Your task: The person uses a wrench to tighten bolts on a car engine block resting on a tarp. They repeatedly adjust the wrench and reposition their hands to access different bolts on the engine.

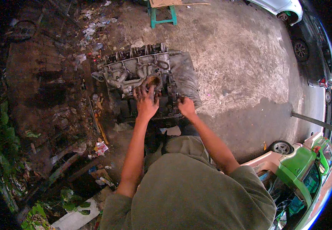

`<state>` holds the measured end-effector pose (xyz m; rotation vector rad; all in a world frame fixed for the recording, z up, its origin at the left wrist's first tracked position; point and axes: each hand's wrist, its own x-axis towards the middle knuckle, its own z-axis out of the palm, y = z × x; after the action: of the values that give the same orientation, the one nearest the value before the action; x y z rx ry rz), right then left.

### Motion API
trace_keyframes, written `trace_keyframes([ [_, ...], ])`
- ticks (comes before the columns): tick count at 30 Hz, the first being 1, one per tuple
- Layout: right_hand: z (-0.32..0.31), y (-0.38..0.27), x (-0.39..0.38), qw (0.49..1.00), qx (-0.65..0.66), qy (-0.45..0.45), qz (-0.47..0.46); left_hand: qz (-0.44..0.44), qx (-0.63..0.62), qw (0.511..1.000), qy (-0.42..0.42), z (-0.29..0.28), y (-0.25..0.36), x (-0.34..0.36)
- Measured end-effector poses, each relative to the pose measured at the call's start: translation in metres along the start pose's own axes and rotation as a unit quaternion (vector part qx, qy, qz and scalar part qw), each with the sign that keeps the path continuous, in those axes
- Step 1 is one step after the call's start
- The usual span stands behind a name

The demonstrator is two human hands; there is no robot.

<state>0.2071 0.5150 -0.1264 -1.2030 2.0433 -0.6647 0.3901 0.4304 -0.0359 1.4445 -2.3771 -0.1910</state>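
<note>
In front of me sits a greasy engine (120, 101), with a silvery branched manifold (125, 79) along its upper face. My left hand (147, 104) lies against the manifold's round, brownish opening (153, 81), fingers spread and blackened, fingertips at its near rim. At the engine's right side, my right hand (186, 106) is closed, thumb and fingers drawn together beside a dark upright part (171, 90). Whatever those fingers hold is hidden or too small to name. Valve-train parts (147, 50) line the engine's far edge.
Under and right of the engine lies a dark crumpled sheet (185, 74). A green stool (164, 17) stands beyond. Litter (101, 147) and plants (5, 134) are on the left. A green vehicle (298, 165), a loose-looking wheel (281, 147) and a dark car (308, 50) are on the right.
</note>
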Motion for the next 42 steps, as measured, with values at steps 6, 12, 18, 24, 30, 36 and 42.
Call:
trace_keyframes([
  [6, 0.003, -0.008, 0.002, 0.996, -0.076, 0.009, 0.040, -0.026, 0.012, 0.999, -0.026, 0.000, 0.003, 0.000],
  [12, 0.008, -0.002, 0.003, 0.994, -0.103, -0.017, -0.033, -0.007, 0.011, 1.000, 0.011, 0.003, 0.002, 0.000],
  [18, 0.016, 0.005, 0.006, 0.993, -0.064, -0.006, -0.101, -0.020, 0.005, 1.000, -0.003, 0.006, 0.000, -0.005],
  [24, 0.017, 0.008, 0.010, 0.991, -0.037, -0.054, -0.115, -0.029, -0.023, 0.999, -0.024, 0.015, -0.006, -0.008],
  [30, 0.020, 0.012, 0.009, 0.996, -0.015, -0.049, -0.069, -0.023, -0.016, 1.000, -0.009, 0.017, -0.004, -0.009],
  [36, 0.024, 0.010, 0.003, 0.991, 0.007, 0.045, -0.122, -0.028, -0.053, 0.998, -0.027, 0.008, -0.001, -0.003],
  [42, 0.018, 0.014, -0.008, 0.996, 0.058, -0.003, -0.064, -0.018, -0.045, 0.999, -0.002, 0.007, 0.002, -0.003],
])
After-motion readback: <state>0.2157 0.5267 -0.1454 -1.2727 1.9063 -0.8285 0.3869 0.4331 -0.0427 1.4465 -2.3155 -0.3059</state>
